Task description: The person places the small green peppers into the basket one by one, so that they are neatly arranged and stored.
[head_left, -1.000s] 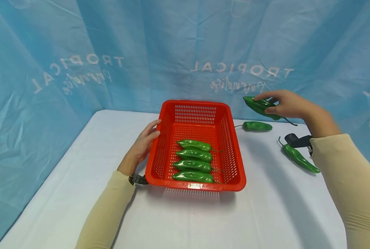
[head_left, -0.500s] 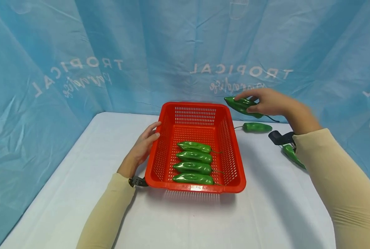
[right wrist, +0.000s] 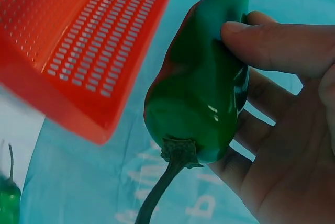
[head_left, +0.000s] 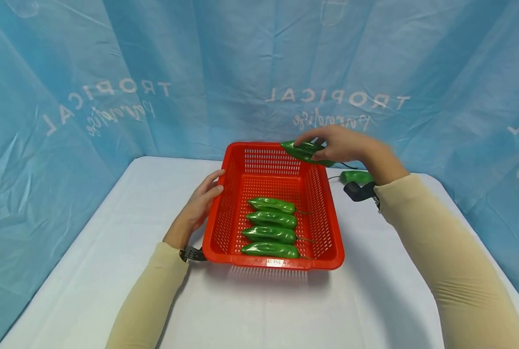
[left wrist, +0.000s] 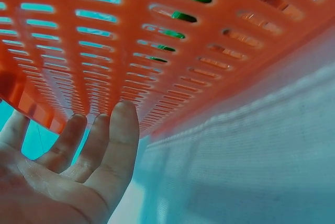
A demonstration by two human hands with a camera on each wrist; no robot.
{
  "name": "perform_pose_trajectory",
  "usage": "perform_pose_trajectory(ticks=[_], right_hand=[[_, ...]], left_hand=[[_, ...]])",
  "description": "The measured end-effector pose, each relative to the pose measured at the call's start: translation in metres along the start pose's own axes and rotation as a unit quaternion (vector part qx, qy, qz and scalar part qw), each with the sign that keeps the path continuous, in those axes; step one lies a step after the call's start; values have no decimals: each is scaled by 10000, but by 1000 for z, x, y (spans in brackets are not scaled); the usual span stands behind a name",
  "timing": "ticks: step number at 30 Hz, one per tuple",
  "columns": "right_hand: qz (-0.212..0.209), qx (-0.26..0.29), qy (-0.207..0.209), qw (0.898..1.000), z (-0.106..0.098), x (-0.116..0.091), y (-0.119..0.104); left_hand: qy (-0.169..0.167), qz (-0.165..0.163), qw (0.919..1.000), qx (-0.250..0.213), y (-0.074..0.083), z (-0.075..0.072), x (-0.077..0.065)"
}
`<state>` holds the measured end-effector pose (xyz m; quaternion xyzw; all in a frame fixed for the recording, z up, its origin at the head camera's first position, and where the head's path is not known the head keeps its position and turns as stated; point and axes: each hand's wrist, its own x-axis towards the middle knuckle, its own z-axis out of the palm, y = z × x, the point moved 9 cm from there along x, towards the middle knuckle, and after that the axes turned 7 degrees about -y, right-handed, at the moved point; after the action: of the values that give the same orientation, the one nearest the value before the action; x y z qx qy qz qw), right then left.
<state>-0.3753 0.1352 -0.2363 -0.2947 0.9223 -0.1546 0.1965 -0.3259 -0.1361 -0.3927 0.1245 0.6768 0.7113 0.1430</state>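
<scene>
Gripping one pepper (right wrist: 191,85), right fingers (right wrist: 272,95) hover near one basket (head_left: 324,264) of four peppers (head_left: 271,219).

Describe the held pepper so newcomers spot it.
Find the red basket on the white table. At its far right corner in the head view, the right hand grips a green pepper. It alone is held; four peppers lie in the basket, a fifth pepper outside.

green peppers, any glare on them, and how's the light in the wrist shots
Head view: small white highlights on the peppers in the basket, plus a soft shadow on the white tablecloth beside the right sleeve; right wrist view: a small glint on the green pepper in the right hand, dim bluish light; left wrist view: teal cast over the tablecloth.
</scene>
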Motion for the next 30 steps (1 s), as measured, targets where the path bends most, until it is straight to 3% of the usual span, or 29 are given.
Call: perform_pose_trajectory(ticks=[11,30], right_hand=[[-378,146,-225,9989,18,26,-21],[-680,484,-760,9936,61,66,-31]], left_hand=[[16,-1,10000,-93,2,1,-2],[23,11,10000,-64,1,1,-4]])
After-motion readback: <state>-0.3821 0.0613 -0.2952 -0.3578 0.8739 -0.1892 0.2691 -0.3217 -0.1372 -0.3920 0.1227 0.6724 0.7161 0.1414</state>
